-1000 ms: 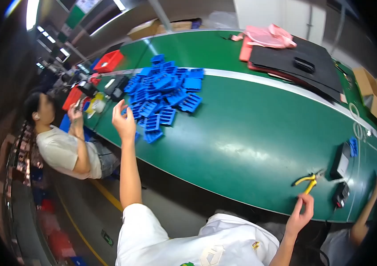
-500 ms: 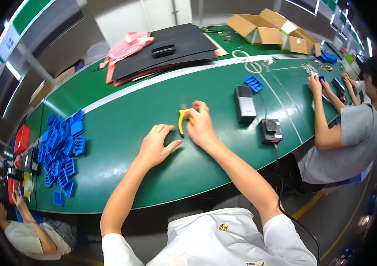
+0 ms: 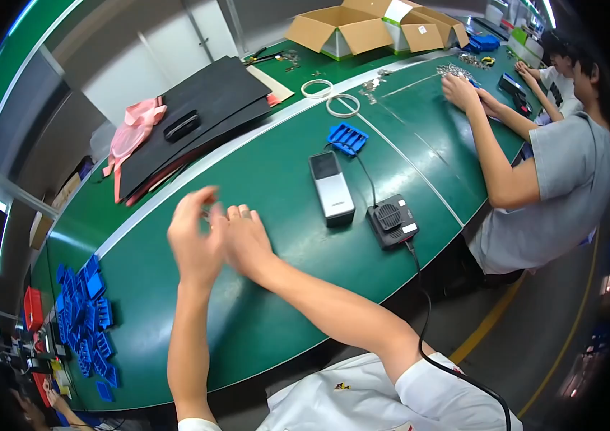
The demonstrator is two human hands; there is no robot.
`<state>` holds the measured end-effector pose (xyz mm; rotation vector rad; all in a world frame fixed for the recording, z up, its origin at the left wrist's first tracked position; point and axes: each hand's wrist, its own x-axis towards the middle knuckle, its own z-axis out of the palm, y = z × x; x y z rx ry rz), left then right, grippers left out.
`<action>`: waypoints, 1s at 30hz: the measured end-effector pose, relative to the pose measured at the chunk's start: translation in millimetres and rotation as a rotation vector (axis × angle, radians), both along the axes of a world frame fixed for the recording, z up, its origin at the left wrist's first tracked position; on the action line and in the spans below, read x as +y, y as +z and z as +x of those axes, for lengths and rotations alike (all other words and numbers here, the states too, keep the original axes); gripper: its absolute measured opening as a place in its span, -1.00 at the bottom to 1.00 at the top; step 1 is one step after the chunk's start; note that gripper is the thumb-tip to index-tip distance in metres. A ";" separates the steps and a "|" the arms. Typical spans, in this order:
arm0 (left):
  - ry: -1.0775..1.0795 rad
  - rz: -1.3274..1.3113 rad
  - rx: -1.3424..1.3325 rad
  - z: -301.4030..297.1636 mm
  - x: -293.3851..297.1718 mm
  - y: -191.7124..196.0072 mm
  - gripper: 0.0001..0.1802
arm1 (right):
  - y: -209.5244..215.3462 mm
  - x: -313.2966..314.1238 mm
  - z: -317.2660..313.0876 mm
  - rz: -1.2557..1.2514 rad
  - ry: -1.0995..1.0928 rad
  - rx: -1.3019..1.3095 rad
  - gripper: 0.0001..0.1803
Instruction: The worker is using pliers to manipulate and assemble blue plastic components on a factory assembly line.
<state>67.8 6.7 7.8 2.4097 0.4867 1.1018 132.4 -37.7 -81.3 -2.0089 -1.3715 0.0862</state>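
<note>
At the far left edge of the green table [image 3: 269, 316], a pile of small blue plastic trays [image 3: 82, 316] is lying, with a red bin [image 3: 33, 309] just beside it. Farther back, a pink cloth [image 3: 131, 136] is hanging over stacked black foam sheets [image 3: 204, 108], and a small black box [image 3: 181, 125] is sitting on top of them.

In the middle, the person's left hand [image 3: 193, 241] is hovering over the table with its fingers spread and a bit blurred. The right hand [image 3: 246, 241] is touching it, side by side, fingers curled loosely. I cannot tell if either grip is pinching anything; nothing is showing between the fingers.

To the right, near the hands, a grey and black box-shaped device [image 3: 331, 188] is lying on the table. A black fan unit [image 3: 392, 220] is sitting just beside it, with a cable running off the table. One blue tray [image 3: 347, 138] is lying behind them, near two white rings [image 3: 330, 97]. At the far right, another person in a grey shirt [image 3: 556, 187] is working, and open cardboard boxes [image 3: 373, 29] are standing at the back.
</note>
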 end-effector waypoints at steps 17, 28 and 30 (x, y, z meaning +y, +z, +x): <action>-0.219 -0.061 0.529 260.2 -34.1 9.6 -0.49 | -8.7 -1.7 -1.8 0.239 0.058 0.012 -0.71; -0.224 -0.429 -0.133 -63.8 13.6 4.0 -0.63 | 7.6 -7.6 4.4 0.246 0.066 0.264 -0.76; -0.137 -0.469 -0.219 -98.1 23.2 -13.7 -0.64 | 11.9 -14.4 0.6 0.188 0.137 0.526 -0.79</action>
